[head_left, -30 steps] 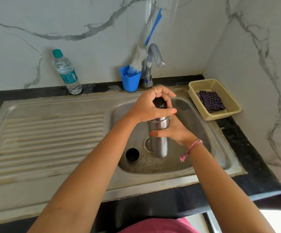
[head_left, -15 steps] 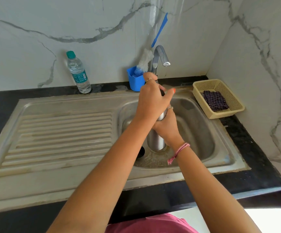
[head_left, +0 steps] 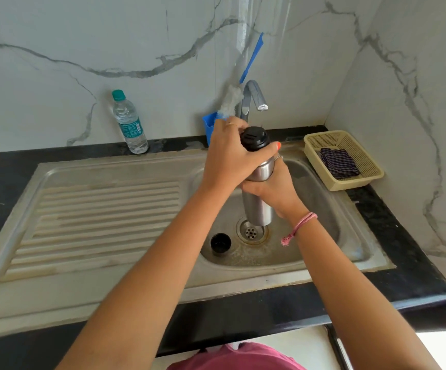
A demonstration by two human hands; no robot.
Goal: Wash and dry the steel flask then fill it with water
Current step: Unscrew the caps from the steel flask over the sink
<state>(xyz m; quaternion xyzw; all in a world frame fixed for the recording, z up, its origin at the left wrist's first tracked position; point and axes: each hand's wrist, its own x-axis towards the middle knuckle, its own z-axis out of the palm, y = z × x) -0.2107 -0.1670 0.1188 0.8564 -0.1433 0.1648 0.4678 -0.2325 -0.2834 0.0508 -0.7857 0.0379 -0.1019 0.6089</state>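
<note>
Left hand (head_left: pixel 229 158) wraps the black plastic lid (head_left: pixel 254 138) atop the cylindrical steel flask (head_left: pixel 257 209); right hand (head_left: pixel 272 189) clamps the flask body just below, held upright over the steel sink basin (head_left: pixel 323 209). Small black cup (head_left: pixel 220 244) sits below-left of the hands beside the drain (head_left: pixel 251 232).

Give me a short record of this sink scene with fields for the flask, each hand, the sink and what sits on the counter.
flask: steel flask with black cap, held above the basin
left hand: left hand in a grip round the cap end
right hand: right hand in a grip round the flask body
sink: steel sink; small black cup beside the drain
tap: chrome tap, no water visible
counter: clear plastic water bottle, blue brush holder, beige plastic basket holding a dark checked cloth
</note>
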